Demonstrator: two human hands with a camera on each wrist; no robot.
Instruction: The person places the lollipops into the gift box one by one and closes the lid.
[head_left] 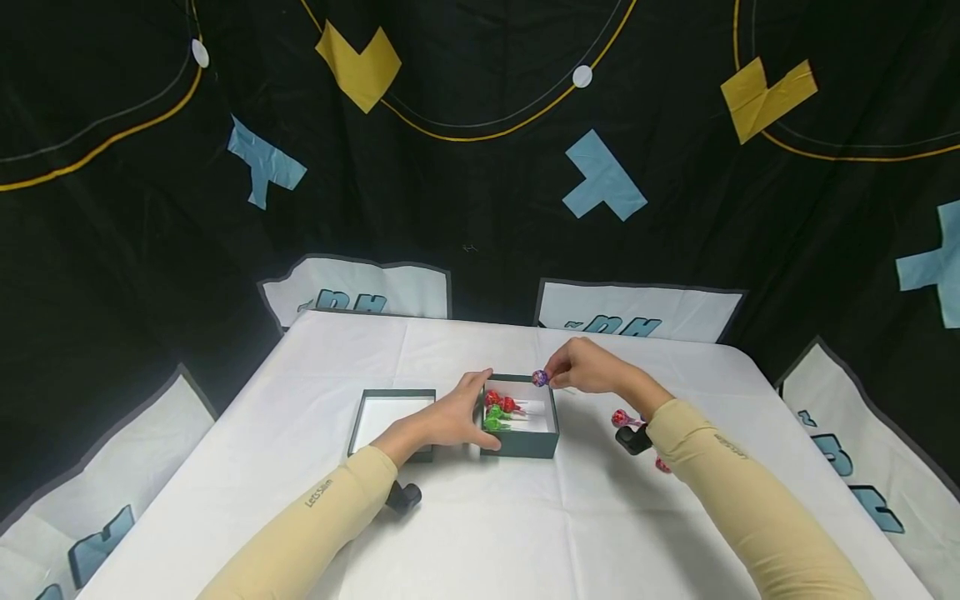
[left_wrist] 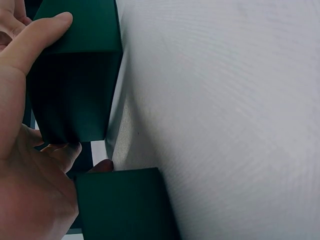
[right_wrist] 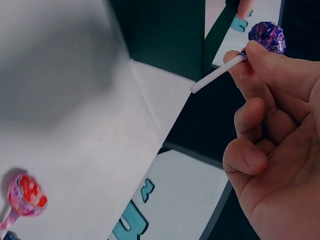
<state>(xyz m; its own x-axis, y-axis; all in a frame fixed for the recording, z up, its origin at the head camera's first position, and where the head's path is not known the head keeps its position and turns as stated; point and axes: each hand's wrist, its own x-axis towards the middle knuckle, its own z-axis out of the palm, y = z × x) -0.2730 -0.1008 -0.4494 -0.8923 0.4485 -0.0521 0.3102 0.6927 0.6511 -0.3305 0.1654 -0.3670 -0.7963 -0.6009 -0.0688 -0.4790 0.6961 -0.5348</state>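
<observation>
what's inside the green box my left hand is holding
Red lollipops and green lollipops lie toward the left side of the green box; anything directly beneath them is covered.

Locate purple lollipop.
Head view, right of centre: the purple lollipop is pinched by the right hand near the far right corner of the candy box.

left arm (head_left: 318, 521) extended forward and inward, left hand (head_left: 452, 414) spread in a wide grip, left thumb (left_wrist: 47, 31) apart from its fingers (left_wrist: 64, 154), right arm (head_left: 742, 496) angled inward, right hand (head_left: 588, 367) held up, right thumb (right_wrist: 285, 72) and forefinger (right_wrist: 244, 80) pinching, remaining fingers (right_wrist: 249, 116) curled palmward
</observation>
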